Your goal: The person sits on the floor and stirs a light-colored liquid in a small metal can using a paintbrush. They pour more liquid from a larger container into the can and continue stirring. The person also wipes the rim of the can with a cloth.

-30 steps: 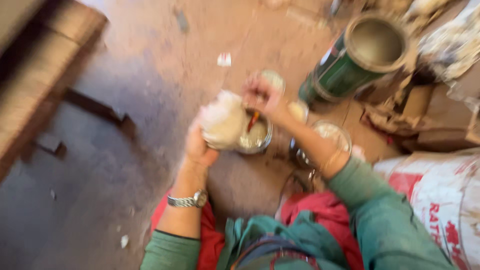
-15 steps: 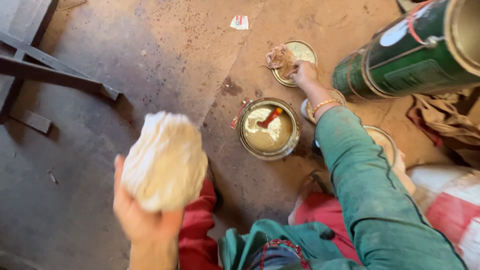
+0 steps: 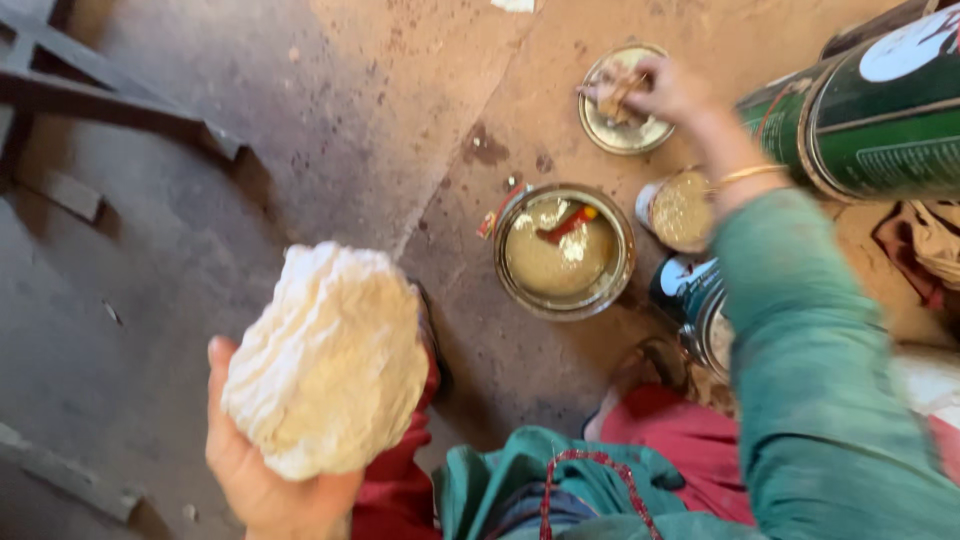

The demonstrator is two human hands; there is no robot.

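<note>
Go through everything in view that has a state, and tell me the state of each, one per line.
Left hand: raised, gripping a white wad.
White wad: bunched up, held off the floor.
Right hand: reaching out, pinching a brownish scrap over the lid.
Round lid: off its can, flat on the floor.
Open tin: uncovered, holds beige paste with a red tool in it.
Green drum: lying on its side.

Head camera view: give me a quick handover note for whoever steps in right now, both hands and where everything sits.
Left hand: raised, gripping a cream-white crumpled cloth wad.
Right hand: reaching out, pinching a small brownish scrap over the round metal lid on the floor.
Open round tin of beige paste sits between them, a red stick inside it.
Large green drum lies at right.
Done: tin open. Left: cannot tell.
</note>
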